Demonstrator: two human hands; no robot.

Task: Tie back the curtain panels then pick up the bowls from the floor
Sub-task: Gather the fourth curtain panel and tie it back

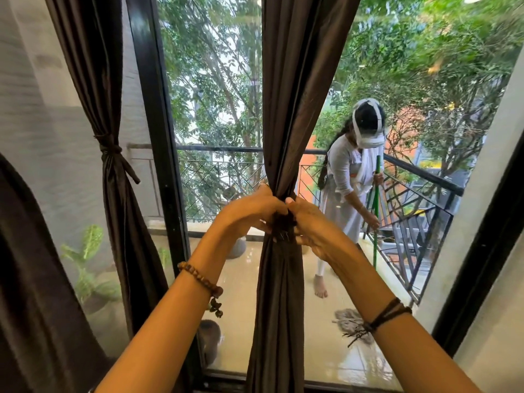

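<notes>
Fingers of the left hand (252, 211) and of the right hand (307, 219) curl in from both sides and pinch the dark tie-back band (283, 222) where it cinches the middle curtain panel (292, 109). That brown panel hangs upright in front of the glass, its long axis vertical, gathered narrow at the hands and flaring wider above and below. Open glass lies on both sides of it, so the forearms have free room left and right. To the left, close against the black door frame (158, 137), a second curtain panel (113, 194) already hangs tied with its own knot (109, 148). More dark fabric (28, 279) fills the lower left edge. A beaded bracelet (201, 279) sits on the left wrist, dark cords (382, 316) on the right. Behind the glass, on the balcony, a person (348, 188) works a green-handled mop (375, 211) beside the black railing (419, 217); potted plants (88, 268) stand at the left.
</notes>
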